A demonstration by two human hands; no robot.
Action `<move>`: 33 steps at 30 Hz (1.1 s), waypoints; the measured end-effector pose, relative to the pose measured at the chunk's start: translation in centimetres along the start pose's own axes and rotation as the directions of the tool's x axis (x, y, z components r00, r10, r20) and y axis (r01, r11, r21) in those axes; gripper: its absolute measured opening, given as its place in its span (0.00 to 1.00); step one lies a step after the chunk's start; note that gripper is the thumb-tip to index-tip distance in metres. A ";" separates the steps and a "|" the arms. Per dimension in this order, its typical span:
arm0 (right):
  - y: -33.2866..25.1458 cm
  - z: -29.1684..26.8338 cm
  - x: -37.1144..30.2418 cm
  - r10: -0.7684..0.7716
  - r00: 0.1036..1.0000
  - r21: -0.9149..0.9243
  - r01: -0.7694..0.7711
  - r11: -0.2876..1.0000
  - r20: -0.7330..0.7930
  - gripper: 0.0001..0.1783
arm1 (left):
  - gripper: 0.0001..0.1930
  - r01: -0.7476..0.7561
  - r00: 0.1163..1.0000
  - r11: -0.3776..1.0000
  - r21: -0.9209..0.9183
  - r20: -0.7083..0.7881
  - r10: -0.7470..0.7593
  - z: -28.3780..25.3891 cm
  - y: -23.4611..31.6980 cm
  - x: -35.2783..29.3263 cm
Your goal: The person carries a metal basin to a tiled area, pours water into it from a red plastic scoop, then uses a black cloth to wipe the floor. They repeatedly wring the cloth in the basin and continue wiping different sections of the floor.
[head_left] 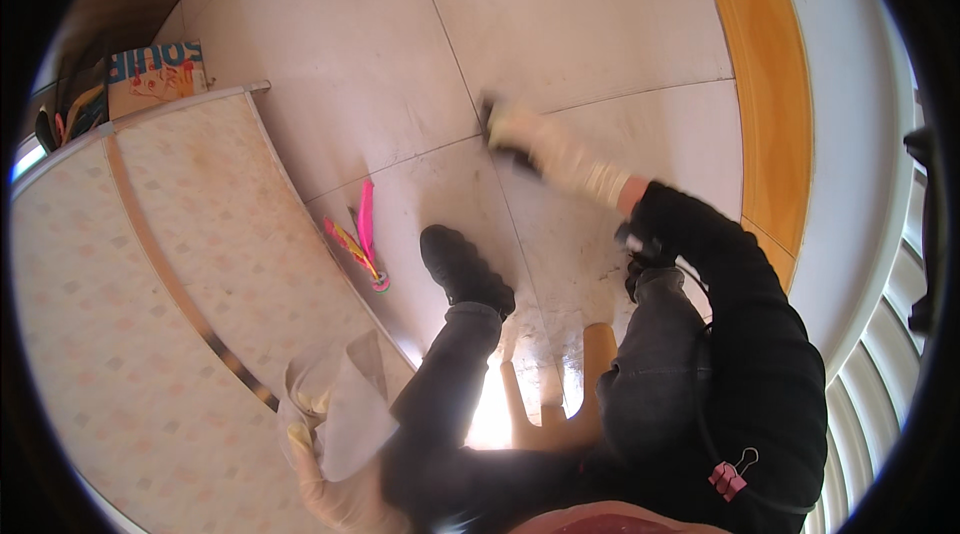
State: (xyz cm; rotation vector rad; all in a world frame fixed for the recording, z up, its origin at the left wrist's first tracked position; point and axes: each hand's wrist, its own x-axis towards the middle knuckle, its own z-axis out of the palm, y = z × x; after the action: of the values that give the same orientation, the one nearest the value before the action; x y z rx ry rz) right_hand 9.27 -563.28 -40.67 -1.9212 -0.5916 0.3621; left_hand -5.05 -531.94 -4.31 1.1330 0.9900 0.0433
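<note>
My right hand (530, 137), in a pale thin glove, reaches out over the white floor tiles (590, 24). Its fingers are closed on a dark object (487, 116) low against the floor; motion blur hides what kind it is. At lower left, beside my thigh, my left hand (312, 449) is gloved too and grips a crumpled whitish cloth (350, 414). The cloth hides part of the fingers.
A patterned panel with a metal strip (150, 219) fills the left. Beside it lies a pink and yellow feathered shuttlecock (367, 239). A printed box (155, 74) stands behind. My shoes (460, 264) flank wooden legs (598, 364). A wooden strip (775, 94) borders the right.
</note>
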 end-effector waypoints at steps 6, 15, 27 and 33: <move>9.4 -13.9 10.7 0.062 0.577 -0.257 -0.455 0.852 -0.815 0.40 | 0.27 0.039 0.999 0.999 0.026 0.001 -0.039 -1.7 0.3 0.8; 1.5 3.8 7.6 -0.054 0.995 -0.137 0.065 0.989 0.083 0.25 | 0.26 -0.098 0.995 0.932 0.349 0.014 0.099 -1.2 0.2 0.3; -7.0 2.5 -2.6 0.386 0.864 -0.004 -0.407 0.914 0.323 0.32 | 0.24 -0.398 0.901 0.836 0.379 0.331 0.279 1.7 0.1 -2.4; -15.4 -4.6 1.5 0.608 0.669 0.445 -0.741 0.503 0.428 0.28 | 0.27 -0.703 0.706 0.523 0.482 0.566 0.426 1.6 -1.2 -3.4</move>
State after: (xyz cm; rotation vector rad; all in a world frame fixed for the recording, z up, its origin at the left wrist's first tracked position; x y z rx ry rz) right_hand 9.14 -560.82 -24.69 -1.4069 0.2129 1.1489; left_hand -6.53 -535.35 -2.94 2.0459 0.1880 -0.0036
